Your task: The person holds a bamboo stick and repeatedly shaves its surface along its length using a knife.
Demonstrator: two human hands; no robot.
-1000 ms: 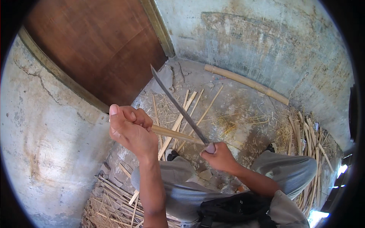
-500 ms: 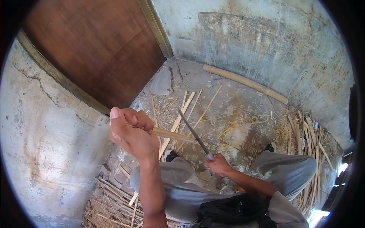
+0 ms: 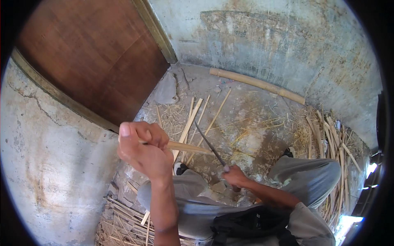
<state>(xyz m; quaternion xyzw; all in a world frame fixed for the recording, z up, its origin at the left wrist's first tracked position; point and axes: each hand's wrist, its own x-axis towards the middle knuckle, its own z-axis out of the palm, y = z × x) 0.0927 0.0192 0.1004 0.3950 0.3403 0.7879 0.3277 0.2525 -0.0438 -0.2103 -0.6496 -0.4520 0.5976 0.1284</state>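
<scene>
My left hand is raised at the left, closed around one end of a light bamboo strip. The strip points right, its far end at the blade of a long, thin knife. Closed on the knife's handle, my right hand is low in front of my lap. The blade slants up and left from it, crossing the strip near its tip. Whether the edge is cutting into the bamboo I cannot tell.
Several split bamboo strips and shavings lie on the floor ahead. A bamboo pole rests along the far wall. Bamboo piles lie at right and lower left. A brown door stands at left. My bent legs flank the work.
Less of the strip sticks out to the right past the blade than before. Both hands keep their grips and have barely moved. The whole view has shifted slightly.
</scene>
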